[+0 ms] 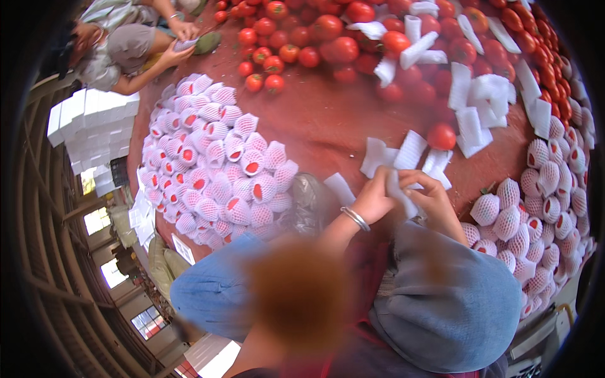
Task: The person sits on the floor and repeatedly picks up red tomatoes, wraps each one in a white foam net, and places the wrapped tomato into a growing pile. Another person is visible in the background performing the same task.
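Note:
My left hand (375, 203), with a silver bracelet at the wrist, pinches a flattened white foam net sleeve (395, 186) in front of my knees. Curled around the sleeve's other side are the fingers of my right hand (432, 196); the exact grip there is partly hidden. The lower end of the sleeve is blurred. Just beyond my hands lie loose foam sleeves (410, 150) on the red ground sheet (307, 123). A single bare tomato (441, 136) rests beside them.
Sleeved tomatoes (212, 165) are heaped to the left, with more (539, 227) at the right. Bare tomatoes (326, 28) and scattered sleeves (487, 101) spread across the far side. Another person (132, 47) handles a sleeved item at upper left, near stacked white boxes (94, 127).

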Tool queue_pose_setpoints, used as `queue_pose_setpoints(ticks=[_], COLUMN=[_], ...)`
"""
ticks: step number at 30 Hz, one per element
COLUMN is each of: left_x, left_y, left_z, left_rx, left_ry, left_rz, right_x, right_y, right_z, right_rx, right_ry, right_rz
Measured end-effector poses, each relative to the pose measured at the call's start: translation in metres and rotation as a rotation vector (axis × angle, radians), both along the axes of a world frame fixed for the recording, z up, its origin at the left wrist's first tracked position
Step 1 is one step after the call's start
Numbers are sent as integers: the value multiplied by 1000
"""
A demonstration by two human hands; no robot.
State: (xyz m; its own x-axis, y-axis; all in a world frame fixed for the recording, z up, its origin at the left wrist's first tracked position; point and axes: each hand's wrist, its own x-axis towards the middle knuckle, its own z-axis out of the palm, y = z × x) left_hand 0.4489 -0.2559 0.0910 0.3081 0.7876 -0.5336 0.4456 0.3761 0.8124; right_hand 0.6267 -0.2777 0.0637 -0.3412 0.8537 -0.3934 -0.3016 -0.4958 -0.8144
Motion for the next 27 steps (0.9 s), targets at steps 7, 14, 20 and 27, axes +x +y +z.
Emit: queue_pose_setpoints(ticks=[7,14,20,27], left_x=[-18,-8,1,11], left_y=[-19,-7,9,3], left_z=[-64,-9,-9,-33], left_rx=[244,-111,44,-439], left_ry=[52,-275,-298,-881], left_rz=[-116,31,-107,549], right_x=[-9,-12,-8,8], right_y=[1,6,-9,-13], right_z=[-2,-4,-4,-40], right_rx=[57,-104,-277,-20], right_ry=[-71,145,198,-77], right_rz=[252,154,-121,-296])
